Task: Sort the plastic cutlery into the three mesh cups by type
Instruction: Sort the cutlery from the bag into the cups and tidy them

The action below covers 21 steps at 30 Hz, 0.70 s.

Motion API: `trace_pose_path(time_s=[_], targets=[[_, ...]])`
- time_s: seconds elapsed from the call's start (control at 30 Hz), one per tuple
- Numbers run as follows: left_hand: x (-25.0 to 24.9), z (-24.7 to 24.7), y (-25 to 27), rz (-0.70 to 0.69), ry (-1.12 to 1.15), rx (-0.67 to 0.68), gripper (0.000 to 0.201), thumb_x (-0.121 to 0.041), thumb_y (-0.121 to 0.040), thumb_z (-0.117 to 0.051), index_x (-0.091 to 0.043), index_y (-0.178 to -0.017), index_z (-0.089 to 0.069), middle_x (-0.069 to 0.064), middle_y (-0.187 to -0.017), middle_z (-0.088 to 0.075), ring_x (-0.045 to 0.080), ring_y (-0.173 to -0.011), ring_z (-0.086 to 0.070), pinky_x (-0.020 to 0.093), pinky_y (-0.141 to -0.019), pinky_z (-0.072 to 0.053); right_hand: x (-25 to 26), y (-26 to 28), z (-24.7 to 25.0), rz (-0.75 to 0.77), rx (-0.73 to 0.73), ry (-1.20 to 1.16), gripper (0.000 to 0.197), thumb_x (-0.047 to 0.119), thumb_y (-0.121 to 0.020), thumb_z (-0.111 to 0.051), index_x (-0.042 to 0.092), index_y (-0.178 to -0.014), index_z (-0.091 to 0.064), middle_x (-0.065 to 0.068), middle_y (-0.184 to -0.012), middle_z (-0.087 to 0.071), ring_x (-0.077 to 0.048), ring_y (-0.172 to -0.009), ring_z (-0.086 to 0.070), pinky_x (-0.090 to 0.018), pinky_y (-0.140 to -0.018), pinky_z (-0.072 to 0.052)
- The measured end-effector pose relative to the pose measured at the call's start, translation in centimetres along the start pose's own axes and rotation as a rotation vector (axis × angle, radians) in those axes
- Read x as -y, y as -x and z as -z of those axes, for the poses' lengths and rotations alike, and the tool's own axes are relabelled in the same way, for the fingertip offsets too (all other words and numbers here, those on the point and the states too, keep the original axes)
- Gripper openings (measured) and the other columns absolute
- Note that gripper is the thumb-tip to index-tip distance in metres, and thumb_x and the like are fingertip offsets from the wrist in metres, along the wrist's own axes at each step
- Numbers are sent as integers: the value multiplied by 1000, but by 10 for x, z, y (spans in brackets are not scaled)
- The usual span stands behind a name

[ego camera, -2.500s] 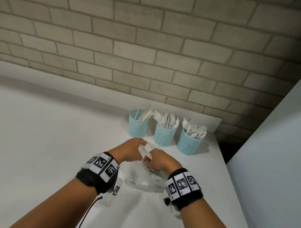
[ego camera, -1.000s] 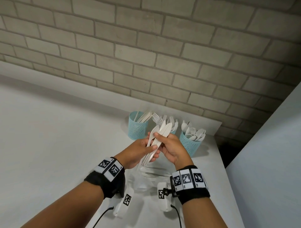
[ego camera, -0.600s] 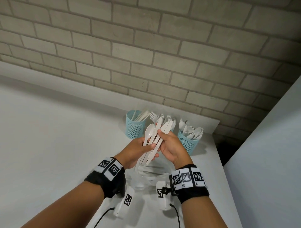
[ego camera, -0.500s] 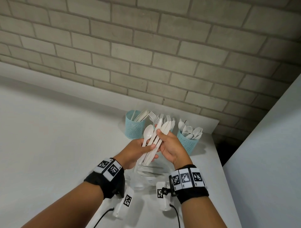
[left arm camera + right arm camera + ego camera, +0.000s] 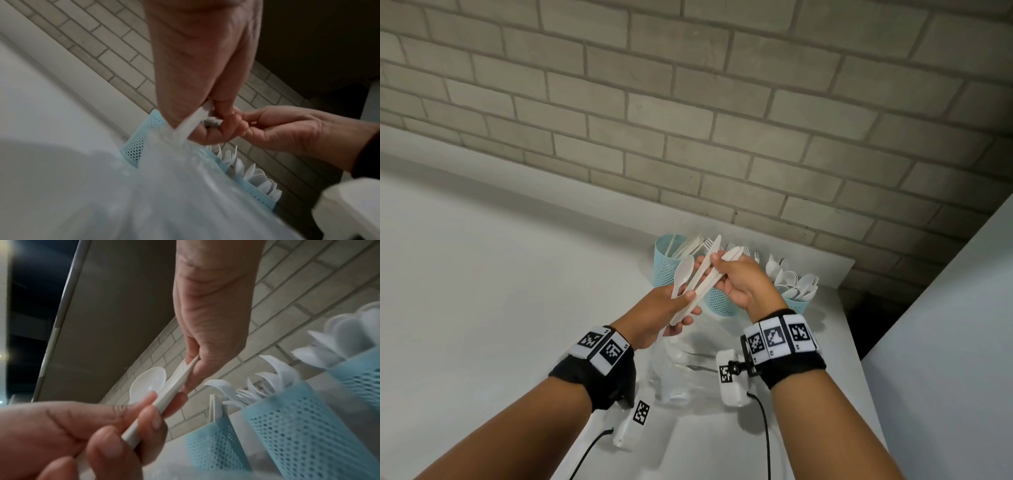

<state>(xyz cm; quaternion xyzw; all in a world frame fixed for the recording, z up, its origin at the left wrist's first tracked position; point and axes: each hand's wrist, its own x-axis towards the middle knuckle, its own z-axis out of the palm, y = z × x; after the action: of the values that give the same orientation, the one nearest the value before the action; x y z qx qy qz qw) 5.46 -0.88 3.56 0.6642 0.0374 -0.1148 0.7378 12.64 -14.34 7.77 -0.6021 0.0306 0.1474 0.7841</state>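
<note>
My left hand point(image 5: 686, 306) grips the handle ends of a small bundle of white plastic cutlery held up in front of the cups. In the bundle a spoon point(image 5: 684, 270) fans out to the left of the knives point(image 5: 708, 270). My right hand point(image 5: 717, 264) pinches the knives near their blades. The right wrist view shows the spoon point(image 5: 150, 382) beside the knives point(image 5: 180, 382). Three light-blue mesh cups stand in a row by the wall: the left cup point(image 5: 667, 265) holds knives, the middle cup point(image 5: 719, 301), half hidden by my hands, holds forks, the right cup point(image 5: 798, 303) holds spoons.
A clear plastic bag point(image 5: 688, 370) with more cutlery lies on the white counter point(image 5: 482, 291) under my wrists. The brick wall point(image 5: 688, 120) runs right behind the cups. The counter ends at the right, with a dark gap point(image 5: 859, 315) and a white panel point(image 5: 945, 342) beyond.
Both hands came up out of the bag with the bundle of cutlery. Since then the spoon has fanned out to the left, apart from the knives, and the hands rose slightly towards the cups.
</note>
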Motion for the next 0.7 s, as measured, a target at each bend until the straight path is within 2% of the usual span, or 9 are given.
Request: trace_pose_path(time_s=[0.1, 0.2, 0.3, 0.4, 0.47, 0.53, 0.6, 0.7], targets=[[-4, 7, -2, -7, 87, -62, 23, -35, -98, -43, -18, -110, -55, 2, -84, -64, 6, -57, -52, 13, -48, -39, 24, -11, -16, 48, -31, 10, 9, -1, -97, -41, 2, -95, -49, -15, -85, -64, -24, -76, -65, -38, -79, -54], [-6, 14, -6, 6, 152, -136, 33, -39, -100, -36, -15, -106, -58, 1, -79, -61, 5, -51, -42, 12, -40, -28, 50, -28, -29, 149, -131, -62, 12, -1, -97, -43, 6, -88, -47, -16, -93, -62, -29, -88, -63, -39, -82, -52], [-5, 19, -11, 18, 189, -196, 34, -38, -100, -34, -14, -104, -57, 2, -76, -55, 7, -52, -32, 12, -37, -24, 62, -46, -40, 306, -218, -112, 15, -1, -96, -46, 9, -85, -48, -9, -82, -65, -23, -79, -65, -39, -81, -54], [-5, 21, -13, 28, 187, -219, 32, -36, -101, -34, -12, -109, -54, 1, -74, -52, 7, -53, -29, 12, -37, -24, 52, -66, -52, 418, -299, 2, 19, 0, -93, -48, 15, -81, -48, -9, -81, -67, -20, -74, -66, -32, -71, -54], [-5, 22, -14, 32, 189, -223, 31, -34, -101, -34, -11, -111, -53, 1, -73, -51, 8, -53, -28, 12, -37, -23, 38, -83, -58, 455, -362, 177, 21, 5, -91, -52, 19, -76, -49, -12, -90, -69, -26, -84, -66, -37, -80, -55], [-5, 24, -15, 34, 197, -226, 30, -33, -101, -34, -11, -112, -51, 1, -73, -51, 8, -53, -28, 12, -37, -22, 25, -95, -61, 454, -388, 323, 12, 8, -89, -55, 16, -81, -55, -14, -98, -69, -28, -91, -63, -39, -87, -52], [-5, 27, -16, 41, 208, -234, 30, -31, -102, -33, -11, -114, -51, 1, -73, -51, 8, -53, -28, 13, -38, -23, 17, -102, -61, 418, -381, 407, 7, 6, -89, -55, 12, -88, -58, -11, -99, -68, -25, -90, -61, -31, -79, -50], [-5, 31, -18, 53, 208, -251, 31, -29, -102, -32, -11, -115, -53, 2, -74, -52, 8, -54, -30, 13, -39, -24, 7, -110, -58, 370, -349, 406, 16, -1, -87, -54, 14, -89, -53, -3, -85, -64, -19, -83, -57, -19, -62, -43]])
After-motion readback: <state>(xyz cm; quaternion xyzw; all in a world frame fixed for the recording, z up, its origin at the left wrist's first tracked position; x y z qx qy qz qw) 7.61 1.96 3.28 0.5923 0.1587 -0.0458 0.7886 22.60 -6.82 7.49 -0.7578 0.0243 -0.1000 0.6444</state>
